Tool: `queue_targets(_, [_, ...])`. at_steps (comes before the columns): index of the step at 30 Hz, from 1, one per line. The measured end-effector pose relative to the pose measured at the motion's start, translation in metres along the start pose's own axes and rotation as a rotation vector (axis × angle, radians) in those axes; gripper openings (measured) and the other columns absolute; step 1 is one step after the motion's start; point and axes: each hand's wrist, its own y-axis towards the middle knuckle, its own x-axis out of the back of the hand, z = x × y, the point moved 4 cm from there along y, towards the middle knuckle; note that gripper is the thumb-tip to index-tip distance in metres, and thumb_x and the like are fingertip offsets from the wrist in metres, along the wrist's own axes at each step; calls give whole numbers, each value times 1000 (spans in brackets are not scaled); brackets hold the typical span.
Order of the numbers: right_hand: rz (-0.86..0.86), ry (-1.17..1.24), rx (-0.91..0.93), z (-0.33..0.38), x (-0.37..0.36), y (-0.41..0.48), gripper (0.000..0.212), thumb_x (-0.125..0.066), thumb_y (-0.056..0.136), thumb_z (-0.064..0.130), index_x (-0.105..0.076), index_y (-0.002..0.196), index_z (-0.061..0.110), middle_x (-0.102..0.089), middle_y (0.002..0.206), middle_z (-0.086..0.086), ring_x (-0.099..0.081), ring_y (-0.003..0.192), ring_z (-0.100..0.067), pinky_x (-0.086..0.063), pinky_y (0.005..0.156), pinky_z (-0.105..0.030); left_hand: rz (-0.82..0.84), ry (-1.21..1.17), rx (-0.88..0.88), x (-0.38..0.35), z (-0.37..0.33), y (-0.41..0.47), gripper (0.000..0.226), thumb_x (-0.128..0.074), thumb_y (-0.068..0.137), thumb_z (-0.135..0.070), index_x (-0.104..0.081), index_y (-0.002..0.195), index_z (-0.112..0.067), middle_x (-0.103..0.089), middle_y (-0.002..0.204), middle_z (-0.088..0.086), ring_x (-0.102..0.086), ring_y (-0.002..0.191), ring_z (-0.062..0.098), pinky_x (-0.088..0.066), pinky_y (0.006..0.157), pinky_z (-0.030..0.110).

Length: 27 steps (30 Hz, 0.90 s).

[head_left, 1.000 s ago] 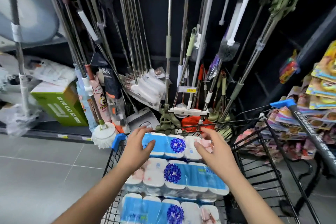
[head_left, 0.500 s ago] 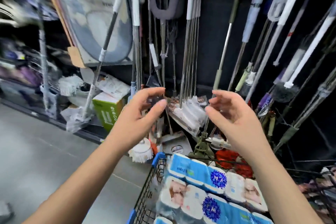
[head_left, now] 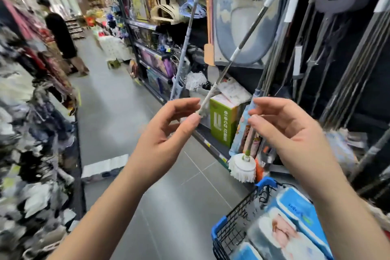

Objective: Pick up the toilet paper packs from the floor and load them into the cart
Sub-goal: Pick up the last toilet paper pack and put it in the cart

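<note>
Blue-and-white toilet paper packs (head_left: 289, 224) lie stacked in the wire cart (head_left: 232, 232) at the bottom right. Another white pack (head_left: 103, 167) lies on the grey floor at the left, beside the clothes racks. My left hand (head_left: 162, 139) is raised in mid-air over the aisle, fingers loosely curved, holding nothing. My right hand (head_left: 289, 133) hovers level with it, above and left of the cart, also empty with relaxed fingers. Neither hand touches a pack.
A dark shelf unit (head_left: 316, 69) with hanging mops and poles runs along the right. A green box (head_left: 223, 122) and a white mop head (head_left: 242, 167) sit low by the cart. Clothes racks (head_left: 31, 133) line the left. A person (head_left: 61, 36) stands far down the aisle.
My hands let go of the packs in the cart and rose into the air. The view swung left, bringing the aisle and the pack on the floor into sight.
</note>
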Motion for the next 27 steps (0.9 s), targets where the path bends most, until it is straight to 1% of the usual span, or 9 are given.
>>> queue_targets(3, [77,36,-2,-4,-41,12,27,-73,87,20,-71,113,22,-75,106,-1,-71,99,-15,-54,77,-14,-113,44,36,44,7,-19,29,-58,97,-31,-64,125,-23,-71,123,-5,-65,120,10,-51,95,19])
queue_targets(6, [163,46,-4,-8,-86,26,26,-73,88,19,-72,114,20,-76,105,0,-71,101,-15,-54,85,-16,-240,66,54,90,17,-33,33,-60,96,-41,-64,124,-26,-71,124,-6,-64,122,14,-54,101,32])
queue_targets(8, [211,65,-11,-11,-115,36,29,-73,86,24,-72,114,20,-76,106,-1,-71,105,-21,-57,90,-22,-308,84,61,119,25,-39,39,-59,93,-47,-65,126,-28,-71,124,-7,-64,122,15,-53,104,42])
queue_targets(10, [240,73,-22,-15,-144,49,32,-72,82,31,-72,113,22,-76,105,0,-71,105,-24,-57,92,-24,-360,94,63,146,35,-39,39,-58,92,-48,-65,126,-28,-71,124,-7,-64,122,14,-51,106,48])
queue_targets(13, [272,39,-27,-24,-188,72,33,-71,81,37,-72,111,23,-77,104,-1,-71,105,-22,-56,91,-21,-403,99,74,190,54,-33,38,-58,93,-48,-65,124,-29,-71,124,-9,-64,123,13,-51,107,49])
queue_targets(17, [315,-4,-26,-36,-254,109,32,-71,81,40,-74,109,25,-78,101,1,-73,103,-19,-56,92,-24,-478,77,81,256,87,-22,36,-59,92,-49,-67,121,-30,-72,123,-8,-65,122,14,-51,107,49])
queue_targets(21, [361,-16,-6,-41,-325,152,32,-71,80,41,-74,108,26,-78,102,0,-73,104,-20,-56,98,-35,-528,64,81,323,112,-1,42,-60,89,-51,-67,122,-27,-74,120,-7,-66,120,13,-51,107,49])
queue_targets(23, [369,0,-4,-45,-359,173,32,-72,79,40,-75,108,26,-78,102,-2,-72,104,-22,-55,100,-39,-532,61,74,356,120,15,43,-59,87,-52,-67,121,-26,-74,119,-7,-66,120,12,-51,107,48])
queue_targets(27, [369,18,7,-53,-408,212,31,-71,79,38,-75,108,26,-78,101,1,-73,102,-19,-56,97,-37,-507,76,67,410,138,50,39,-60,88,-51,-69,120,-30,-74,120,-6,-66,121,13,-51,107,46])
